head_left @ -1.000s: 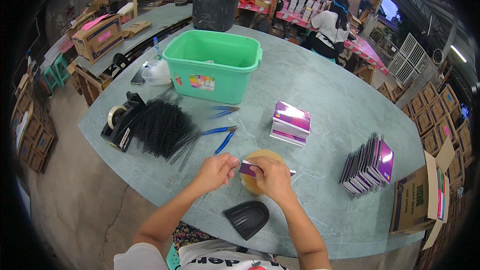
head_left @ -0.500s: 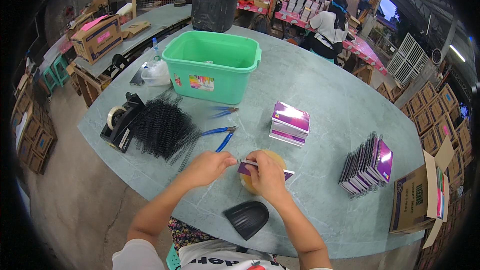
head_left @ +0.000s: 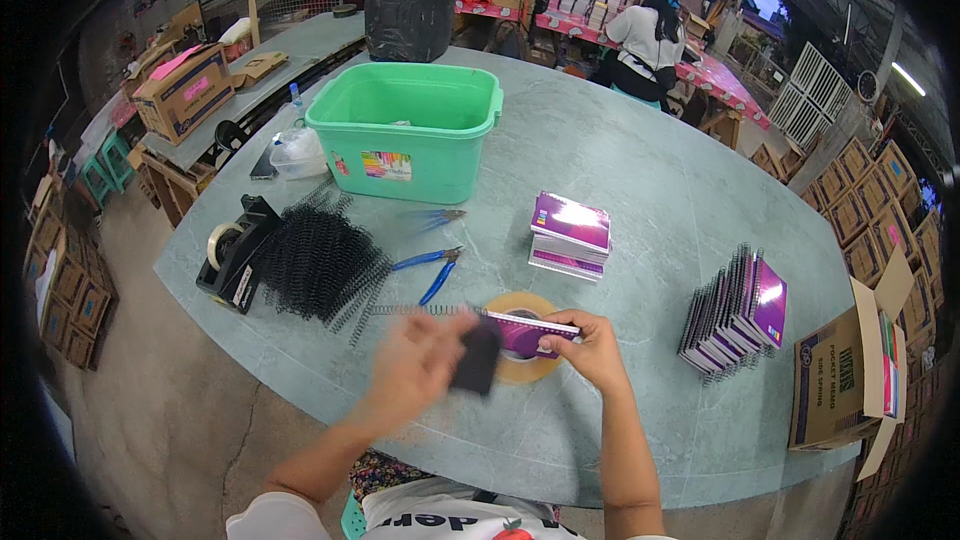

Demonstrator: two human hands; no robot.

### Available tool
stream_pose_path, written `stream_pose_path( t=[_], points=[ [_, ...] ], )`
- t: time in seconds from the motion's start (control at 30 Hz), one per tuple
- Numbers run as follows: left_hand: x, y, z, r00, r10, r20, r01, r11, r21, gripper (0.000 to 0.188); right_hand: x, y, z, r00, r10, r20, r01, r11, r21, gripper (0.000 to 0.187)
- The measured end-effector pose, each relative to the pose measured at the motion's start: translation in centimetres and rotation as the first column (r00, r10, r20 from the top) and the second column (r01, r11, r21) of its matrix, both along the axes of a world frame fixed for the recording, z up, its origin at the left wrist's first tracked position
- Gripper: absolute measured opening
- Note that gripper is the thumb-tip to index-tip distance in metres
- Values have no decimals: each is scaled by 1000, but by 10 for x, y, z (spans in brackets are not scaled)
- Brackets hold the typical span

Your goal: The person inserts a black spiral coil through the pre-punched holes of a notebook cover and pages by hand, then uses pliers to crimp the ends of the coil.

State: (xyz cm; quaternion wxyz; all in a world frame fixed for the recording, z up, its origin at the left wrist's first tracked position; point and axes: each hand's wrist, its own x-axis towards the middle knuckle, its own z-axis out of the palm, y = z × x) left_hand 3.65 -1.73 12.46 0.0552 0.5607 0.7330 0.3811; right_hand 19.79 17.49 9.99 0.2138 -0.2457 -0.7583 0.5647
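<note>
My right hand (head_left: 588, 348) grips a small purple notebook (head_left: 522, 334) by its right end, thumb in front. The notebook stands tilted over a roll of clear tape (head_left: 540, 370) on the table. A black wire coil (head_left: 425, 310) stretches leftward from the notebook's upper left corner. My left hand (head_left: 420, 365), smeared by motion, has a dark, flat-looking black piece (head_left: 476, 358) at its fingers, close to the notebook's left end; its exact grip is blurred. Blue-handled cutters (head_left: 432, 265) and a second, fainter pair (head_left: 432, 220) lie beyond, beside a heap of black coils (head_left: 322, 260).
A stack of purple notebooks (head_left: 570, 230) and a row of coil-bound ones (head_left: 735, 318) stand on the table (head_left: 640, 420). Around them are a green tub (head_left: 410, 155), a tape dispenser (head_left: 238, 252) and an open carton (head_left: 828, 390). A person (head_left: 648, 35) sits at a far table.
The black piece has left the table near my body and is now up at my left hand. My right hand has shifted to the notebook's right end. A coil now extends from the notebook.
</note>
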Motion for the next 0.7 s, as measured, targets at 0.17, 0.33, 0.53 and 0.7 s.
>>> stream_pose_path(
  t=[0.17, 0.33, 0.53, 0.7],
  points=[
    [-9, 2, -5, 954, -266, -138, 257, 963, -79, 36, 2, -6, -21, 987, 1, -162, -55, 944, -326, 31],
    [-14, 13, 16, 973, 216, -81, -172, 913, 370, 37, 7, -3, -22, 988, 44, -145, -83, 959, -272, 28],
    [-13, 11, 34, 950, 225, -218, -100, 876, 471, 39, 6, -8, -31, 976, -38, -216, -29, 954, -297, 27],
    [-21, 1, 43, 974, 214, -78, -139, 829, 542, 33, 0, -17, -7, 973, -15, -231, -48, 963, -267, 24]
  ],
)
